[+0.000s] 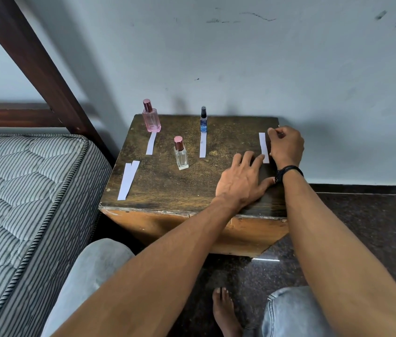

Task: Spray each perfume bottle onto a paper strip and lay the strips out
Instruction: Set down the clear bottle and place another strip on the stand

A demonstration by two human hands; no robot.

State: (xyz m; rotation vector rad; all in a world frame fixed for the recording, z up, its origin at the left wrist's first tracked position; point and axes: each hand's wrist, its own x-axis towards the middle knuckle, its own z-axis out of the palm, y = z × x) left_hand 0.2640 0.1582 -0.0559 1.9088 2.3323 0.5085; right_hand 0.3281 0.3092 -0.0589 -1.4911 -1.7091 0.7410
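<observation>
A small wooden table (167,186) against a scuffed wall (240,57), beside a bed.

The pale grey-blue wall carries dark marks near its top. A dark wooden bed frame (34,59) slants across the left, above a grey striped quilted mattress (22,203). The floor (362,215) is dark speckled polished stone, catching a small glint of light.

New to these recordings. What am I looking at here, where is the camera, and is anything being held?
One picture, from a camera worn on a person's head, looking down at their own bare arms. No machine. A small wooden table carries a pink perfume bottle, a clear bottle and a slim blue spray bottle, plus paper strips. The left hand lies flat, fingers touching the rightmost strip. The right hand is beside that strip, curled; whether it holds anything is unclear. Spare strips lie at the left edge.
</observation>
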